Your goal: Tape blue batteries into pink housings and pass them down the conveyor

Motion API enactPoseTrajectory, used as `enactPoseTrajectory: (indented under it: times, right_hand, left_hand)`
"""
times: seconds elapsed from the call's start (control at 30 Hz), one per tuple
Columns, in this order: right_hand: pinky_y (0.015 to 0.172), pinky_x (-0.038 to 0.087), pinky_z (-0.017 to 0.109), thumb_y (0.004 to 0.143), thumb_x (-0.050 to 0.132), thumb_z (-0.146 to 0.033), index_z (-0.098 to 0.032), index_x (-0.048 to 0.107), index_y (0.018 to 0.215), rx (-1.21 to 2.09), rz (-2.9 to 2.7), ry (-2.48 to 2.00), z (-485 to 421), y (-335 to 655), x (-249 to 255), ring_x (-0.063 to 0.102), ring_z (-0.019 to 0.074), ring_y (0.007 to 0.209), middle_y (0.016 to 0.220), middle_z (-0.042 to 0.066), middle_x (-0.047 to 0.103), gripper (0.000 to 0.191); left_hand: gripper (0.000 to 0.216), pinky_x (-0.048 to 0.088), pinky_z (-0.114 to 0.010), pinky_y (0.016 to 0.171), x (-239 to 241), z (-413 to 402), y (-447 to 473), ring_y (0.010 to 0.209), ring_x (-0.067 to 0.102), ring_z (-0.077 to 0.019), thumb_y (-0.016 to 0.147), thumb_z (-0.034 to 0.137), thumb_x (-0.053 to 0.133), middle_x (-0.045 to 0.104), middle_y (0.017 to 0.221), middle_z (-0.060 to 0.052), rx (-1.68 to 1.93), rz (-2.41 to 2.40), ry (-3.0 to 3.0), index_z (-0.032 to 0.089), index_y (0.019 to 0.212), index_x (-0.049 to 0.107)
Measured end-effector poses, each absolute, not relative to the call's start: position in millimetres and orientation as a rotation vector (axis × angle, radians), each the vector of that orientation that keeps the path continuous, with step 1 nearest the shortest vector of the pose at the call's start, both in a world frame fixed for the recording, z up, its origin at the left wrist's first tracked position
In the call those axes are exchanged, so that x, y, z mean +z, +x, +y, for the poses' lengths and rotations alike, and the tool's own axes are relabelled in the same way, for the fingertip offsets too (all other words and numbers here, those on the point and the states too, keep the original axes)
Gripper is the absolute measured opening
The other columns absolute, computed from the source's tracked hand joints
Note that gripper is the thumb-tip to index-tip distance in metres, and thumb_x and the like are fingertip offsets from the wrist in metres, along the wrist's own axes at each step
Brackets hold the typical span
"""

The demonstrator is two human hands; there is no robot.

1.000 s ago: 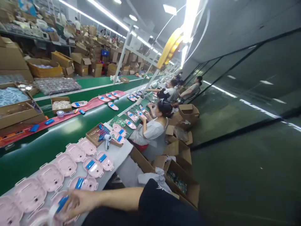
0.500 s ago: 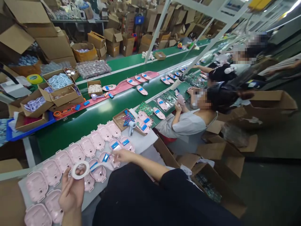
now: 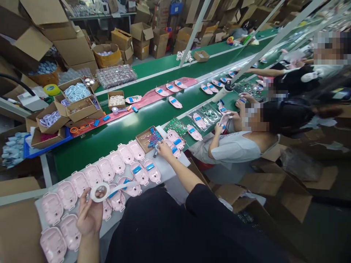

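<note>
Beyond tape roll (image 3: 92,193) and shells' (image 3: 105,168) edge, open belt (image 3: 101,140)

I can read no text, label, brand, number or sign from my remote post. A carton (image 3: 159,43) at the rear bears a pale mark too small for me to decipher. On the blue packs (image 3: 150,167), pink shells (image 3: 106,170) and white tape (image 3: 93,193), I can likewise make out no lettering.
</note>
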State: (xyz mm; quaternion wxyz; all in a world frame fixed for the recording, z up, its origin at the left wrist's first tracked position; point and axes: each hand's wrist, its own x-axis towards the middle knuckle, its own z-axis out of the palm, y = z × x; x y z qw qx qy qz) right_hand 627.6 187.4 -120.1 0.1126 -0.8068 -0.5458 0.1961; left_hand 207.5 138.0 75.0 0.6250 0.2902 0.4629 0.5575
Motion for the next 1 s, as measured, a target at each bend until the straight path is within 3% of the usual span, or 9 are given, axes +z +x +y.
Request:
enactPoseTrajectory:
  times: [0.17, 0.37, 0.57, 0.67, 0.77, 0.87, 1.0]
  right_hand:
    - [0.11, 0.043, 0.038, 0.088, 0.068, -0.021, -0.016, 0.047, 0.153, 0.562, -1.625, -2.355, 192.2, 627.5, -123.8, 0.055, 0.0311, 0.127, 0.155, 0.019, 0.042, 0.068]
    - [0.108, 0.044, 0.033, 0.087, 0.072, -0.021, -0.017, 0.053, 0.15, 0.635, -1.701, -2.263, 194.3, 641.3, -123.7, 0.057, 0.0271, 0.126, 0.149, 0.017, 0.049, 0.066]
    - [0.111, 0.041, 0.031, 0.087, 0.07, -0.019, -0.013, 0.049, 0.152, 0.651, -1.739, -2.241, 197.0, 645.9, -121.9, 0.056, 0.0253, 0.129, 0.152, 0.019, 0.046, 0.069]
    - [0.113, 0.04, 0.034, 0.087, 0.071, -0.023, -0.015, 0.045, 0.155, 0.651, -1.755, -2.262, 189.7, 642.4, -119.6, 0.053, 0.0263, 0.132, 0.155, 0.019, 0.042, 0.073]
    - [0.115, 0.039, 0.045, 0.089, 0.07, -0.036, -0.018, 0.038, 0.16, 0.576, -1.767, -2.321, 187.5, 637.1, -108.9, 0.045, 0.0339, 0.139, 0.159, 0.02, 0.037, 0.08]
    - [0.114, 0.037, 0.051, 0.098, 0.059, -0.039, -0.019, 0.046, 0.155, 0.479, -1.787, -2.32, 205.2, 630.5, -92.8, 0.044, 0.0362, 0.14, 0.156, 0.02, 0.047, 0.062]
    - [0.11, 0.039, 0.043, 0.092, 0.063, -0.018, -0.007, 0.076, 0.112, 0.639, -1.894, -2.311, 253.4, 617.3, -82.9, 0.064, 0.0297, 0.118, 0.117, 0.022, 0.074, 0.026]
  left_hand:
    - [0.042, 0.047, -0.036, 0.084, 73.3, 140.0, 212.3, 0.082, 0.058, -0.02, 0.07, 0.031, 0.078, 0.063, 0.083, -0.003, 1.258, 1.052, 0.674, 0.026, 0.111, 0.07]
    - [0.044, 0.049, -0.034, 0.084, 71.2, 141.2, 212.7, 0.082, 0.059, -0.0195, 0.069, 0.03, 0.08, 0.064, 0.083, -0.003, 1.24, 1.057, 0.659, 0.025, 0.111, 0.07]
    - [0.043, 0.049, -0.037, 0.086, 69.7, 145.1, 219.0, 0.082, 0.06, -0.0195, 0.069, 0.029, 0.08, 0.065, 0.082, -0.002, 1.227, 1.068, 0.652, 0.024, 0.111, 0.071]
    - [0.043, 0.049, -0.039, 0.088, 67.5, 145.7, 219.3, 0.084, 0.061, -0.0205, 0.069, 0.03, 0.081, 0.066, 0.082, -0.003, 1.225, 1.056, 0.666, 0.023, 0.11, 0.07]
    - [0.045, 0.05, -0.039, 0.089, 65.0, 146.0, 216.4, 0.084, 0.062, -0.021, 0.069, 0.029, 0.081, 0.067, 0.083, -0.004, 1.223, 1.038, 0.666, 0.022, 0.112, 0.07]
    - [0.044, 0.05, -0.038, 0.087, 62.7, 146.3, 213.6, 0.084, 0.062, -0.0203, 0.069, 0.028, 0.081, 0.067, 0.083, -0.003, 1.223, 1.041, 0.651, 0.023, 0.112, 0.07]
    - [0.044, 0.05, -0.036, 0.086, 62.1, 143.2, 212.8, 0.085, 0.062, -0.02, 0.069, 0.029, 0.081, 0.068, 0.083, -0.004, 1.229, 1.077, 0.619, 0.023, 0.111, 0.071]
